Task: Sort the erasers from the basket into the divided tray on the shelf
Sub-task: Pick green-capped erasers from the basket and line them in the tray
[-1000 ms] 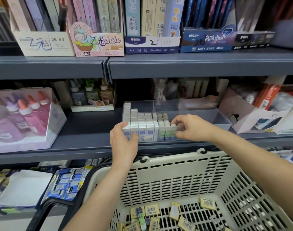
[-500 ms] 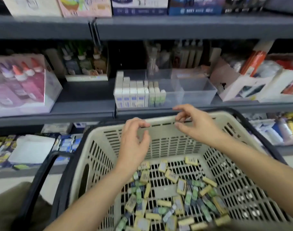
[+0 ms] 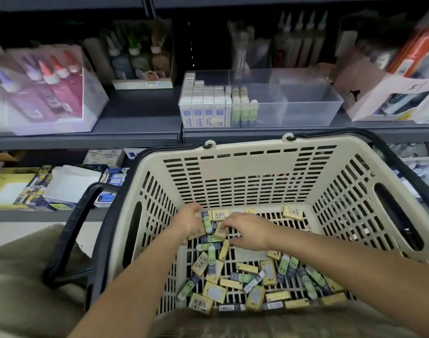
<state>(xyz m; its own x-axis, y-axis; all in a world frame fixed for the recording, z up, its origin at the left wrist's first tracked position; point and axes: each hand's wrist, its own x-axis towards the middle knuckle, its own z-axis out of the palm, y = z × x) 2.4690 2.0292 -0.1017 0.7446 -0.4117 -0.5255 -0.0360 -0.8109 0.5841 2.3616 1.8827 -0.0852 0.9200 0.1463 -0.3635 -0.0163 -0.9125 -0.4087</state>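
Observation:
Several loose erasers [image 3: 255, 281], yellow boxed ones and green-and-blue ones, lie on the floor of the beige basket [image 3: 252, 172]. Both my hands are down inside it at the far left of the pile. My left hand [image 3: 188, 222] curls its fingers round a green eraser [image 3: 206, 220]. My right hand [image 3: 247, 231] pinches a yellow eraser [image 3: 220, 234] between fingertips and thumb. The clear divided tray [image 3: 306, 103] stands on the shelf behind the basket. White erasers [image 3: 201, 106] fill its left section, with three green ones [image 3: 245, 106] beside them.
The basket's black handle [image 3: 69, 240] hangs down on the left. A box of glue bottles [image 3: 45, 89] stands left of the tray and a white display box [image 3: 384, 98] right of it. Stationery packs [image 3: 62, 186] lie on the lower shelf.
Both hands left the tray on the shelf, passed over the basket's rim and dropped onto the erasers inside. The view tilted downward with them.

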